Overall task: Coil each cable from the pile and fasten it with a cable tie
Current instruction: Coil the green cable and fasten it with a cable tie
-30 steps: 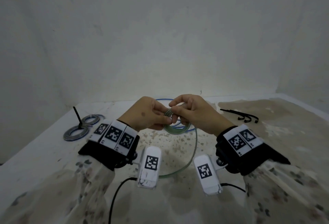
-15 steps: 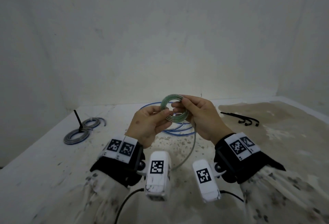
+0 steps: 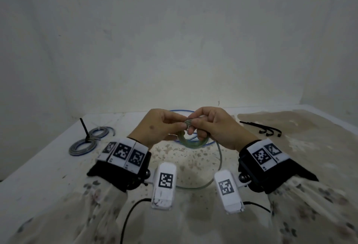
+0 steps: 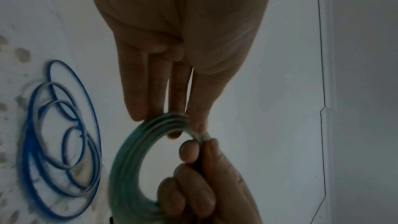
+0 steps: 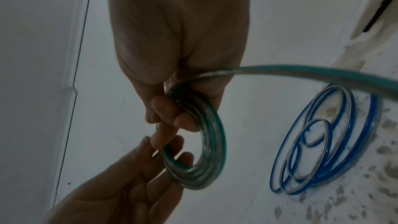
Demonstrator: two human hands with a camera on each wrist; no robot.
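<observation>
- Left hand point(image 3: 160, 125) grip pinched green cable coil point(image 3: 191, 144) above mid tabletop point(image 3: 48, 176).
- Right hand point(image 3: 215, 127) grip curled round same coil, tail trailing near.
- Blue cable point(image 4: 24, 159) lay loose on far side.

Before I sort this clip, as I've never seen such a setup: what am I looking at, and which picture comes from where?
No machine here: a person's two bare hands. The wide picture comes from a camera on the head; the two close ones from the white cameras strapped to each wrist. The left hand and right hand both hold a half-coiled green cable with their fingers; its loose end trails to the table. On the table lie loose blue cable, one coil already tied at the left, and spare black cable ties at the right.
</observation>
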